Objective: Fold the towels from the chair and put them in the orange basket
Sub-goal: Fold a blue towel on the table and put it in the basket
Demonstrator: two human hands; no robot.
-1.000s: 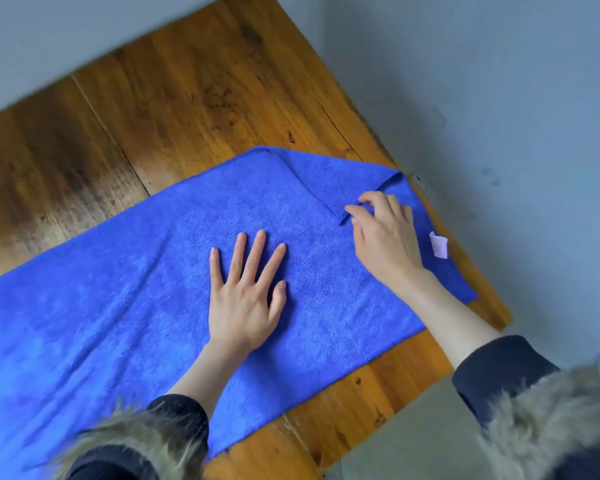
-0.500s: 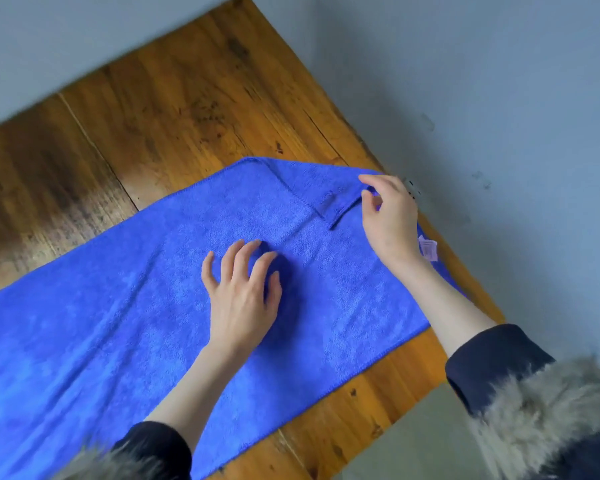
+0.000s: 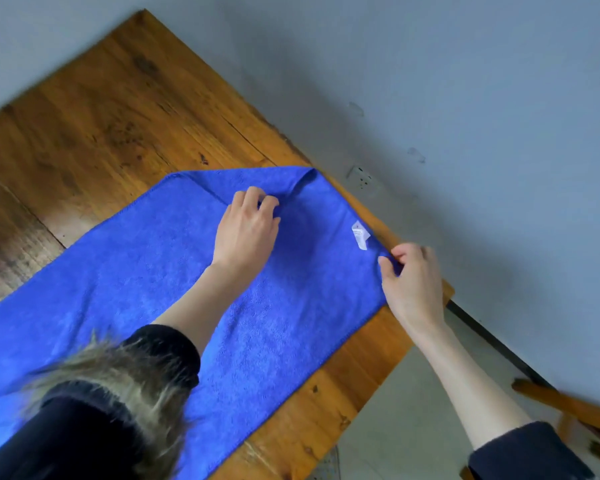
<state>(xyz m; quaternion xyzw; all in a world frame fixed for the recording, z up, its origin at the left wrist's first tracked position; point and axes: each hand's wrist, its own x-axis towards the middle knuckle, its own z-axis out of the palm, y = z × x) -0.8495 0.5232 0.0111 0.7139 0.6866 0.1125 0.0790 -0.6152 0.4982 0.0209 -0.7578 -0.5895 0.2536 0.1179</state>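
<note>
A blue towel (image 3: 153,265) lies spread flat across the wooden table (image 3: 94,116), its far right corner folded over. A white label (image 3: 360,234) shows near its right edge. My left hand (image 3: 246,230) pinches the turned-over flap near the far edge of the towel. My right hand (image 3: 411,278) pinches the towel's right corner at the table's edge. No orange basket is in view.
The table's right corner lies just under my right hand, with pale floor (image 3: 406,420) beyond it. A wooden chair part (image 3: 565,403) shows at the lower right. A grey wall with a socket (image 3: 360,178) runs close behind the table.
My left hand left the middle of the towel and took hold of the folded flap. My right hand let go of that flap and moved to the right corner.
</note>
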